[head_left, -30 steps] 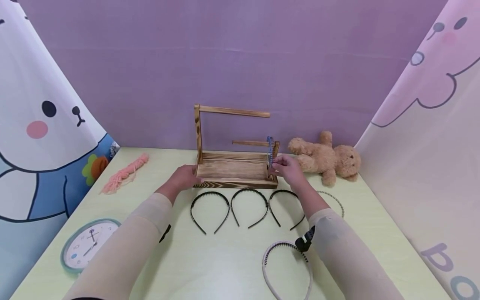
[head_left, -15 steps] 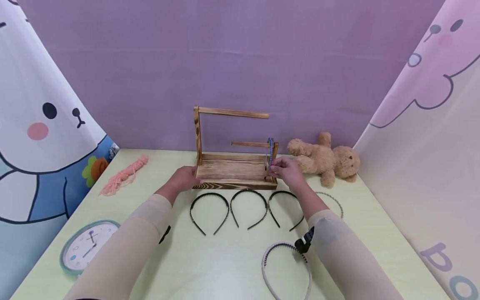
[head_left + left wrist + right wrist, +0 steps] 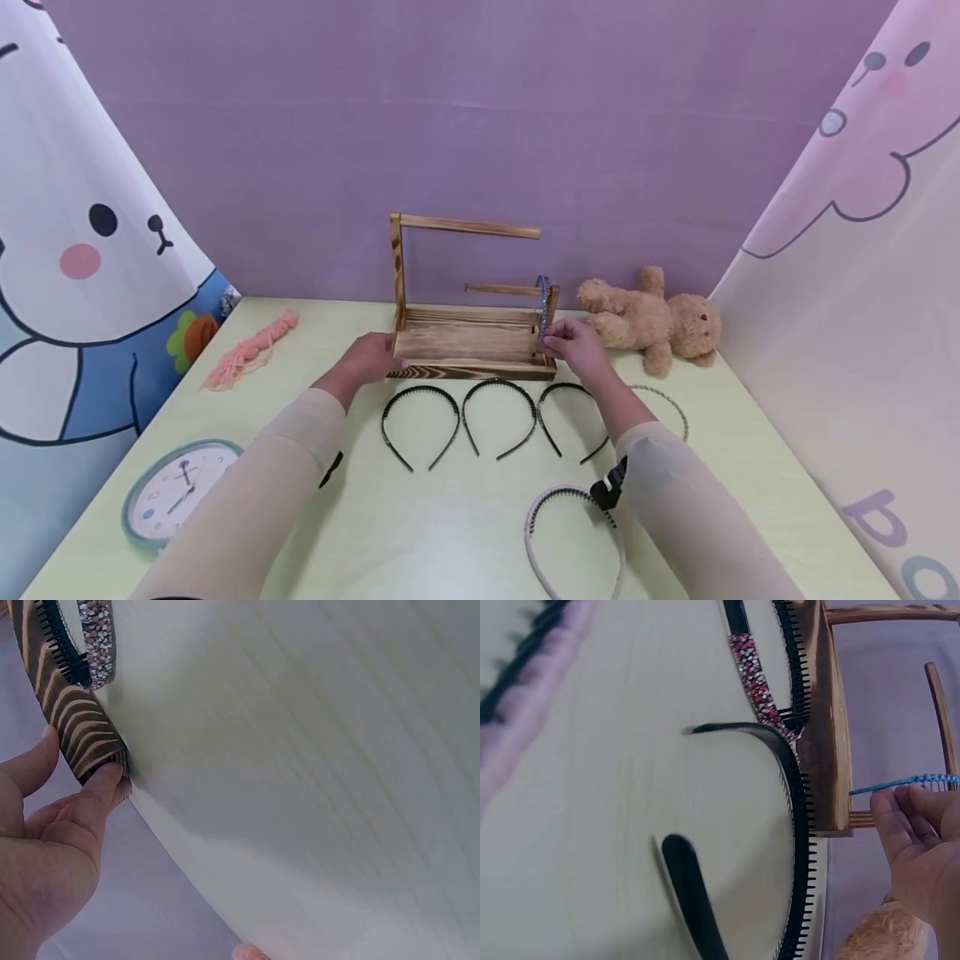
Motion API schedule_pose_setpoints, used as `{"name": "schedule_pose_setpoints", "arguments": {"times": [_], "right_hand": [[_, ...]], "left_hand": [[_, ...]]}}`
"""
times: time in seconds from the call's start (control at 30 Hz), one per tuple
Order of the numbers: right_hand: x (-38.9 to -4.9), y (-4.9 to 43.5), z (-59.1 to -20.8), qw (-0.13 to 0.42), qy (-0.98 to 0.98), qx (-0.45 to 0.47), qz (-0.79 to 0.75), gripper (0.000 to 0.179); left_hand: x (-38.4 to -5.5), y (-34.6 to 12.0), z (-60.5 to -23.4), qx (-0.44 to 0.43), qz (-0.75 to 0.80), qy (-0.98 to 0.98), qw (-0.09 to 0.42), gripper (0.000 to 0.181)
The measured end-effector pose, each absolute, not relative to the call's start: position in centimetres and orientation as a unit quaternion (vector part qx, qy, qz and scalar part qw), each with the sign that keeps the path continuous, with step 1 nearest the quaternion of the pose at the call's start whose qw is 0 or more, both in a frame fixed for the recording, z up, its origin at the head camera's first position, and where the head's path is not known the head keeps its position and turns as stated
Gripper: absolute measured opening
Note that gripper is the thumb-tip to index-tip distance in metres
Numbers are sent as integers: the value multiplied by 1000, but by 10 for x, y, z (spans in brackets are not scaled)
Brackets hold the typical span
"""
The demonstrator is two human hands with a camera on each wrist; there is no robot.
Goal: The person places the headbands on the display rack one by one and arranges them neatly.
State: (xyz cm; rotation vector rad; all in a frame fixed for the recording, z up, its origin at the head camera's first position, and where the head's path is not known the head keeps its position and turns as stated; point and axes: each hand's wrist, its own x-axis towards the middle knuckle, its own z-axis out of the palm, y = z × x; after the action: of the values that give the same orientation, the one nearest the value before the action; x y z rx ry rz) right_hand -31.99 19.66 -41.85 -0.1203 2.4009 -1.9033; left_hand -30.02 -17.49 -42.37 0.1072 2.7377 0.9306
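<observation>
A wooden display rack (image 3: 472, 371) with a tray base and two side bars stands at the back of the table. At its left front corner, my left hand (image 3: 369, 358) grips the wood; the left wrist view shows the fingers (image 3: 101, 784) on the striped end. My right hand (image 3: 576, 343) pinches the lower end of a blue toothed headband (image 3: 542, 302) between thumb and fingertips. That headband stands upright over the rack's short lower bar (image 3: 501, 288), near its right post. In the right wrist view the blue band (image 3: 900, 782) runs from the fingertips toward the bar.
Three dark toothed headbands, one at the left (image 3: 420, 388), lie before the rack. A pale headband (image 3: 529, 542) lies nearer, and a thin beaded one (image 3: 671, 400) partly behind the right arm. A teddy bear (image 3: 652, 317), pink yarn (image 3: 251, 350) and a clock (image 3: 176, 492) lie around.
My right hand has moved slightly down along the blue headband's end, and the headband has turned a little on the bar. My left hand stays on the rack's corner.
</observation>
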Motion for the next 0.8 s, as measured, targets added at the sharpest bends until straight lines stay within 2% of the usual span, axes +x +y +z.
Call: {"name": "schedule_pose_setpoints", "arguments": {"times": [0.43,0.6,0.8], "right_hand": [[-306,210,-408,30,850,-69,-521,33],[-284,216,-391,22,893,-94,-439,27],[-237,211,-374,101,915,-148,-360,22]], "left_hand": [[-300,-173,-422,60,287,950,107,69],[-298,-173,-420,65,286,950,107,68],[-297,-173,-418,62,287,949,114,68]]}}
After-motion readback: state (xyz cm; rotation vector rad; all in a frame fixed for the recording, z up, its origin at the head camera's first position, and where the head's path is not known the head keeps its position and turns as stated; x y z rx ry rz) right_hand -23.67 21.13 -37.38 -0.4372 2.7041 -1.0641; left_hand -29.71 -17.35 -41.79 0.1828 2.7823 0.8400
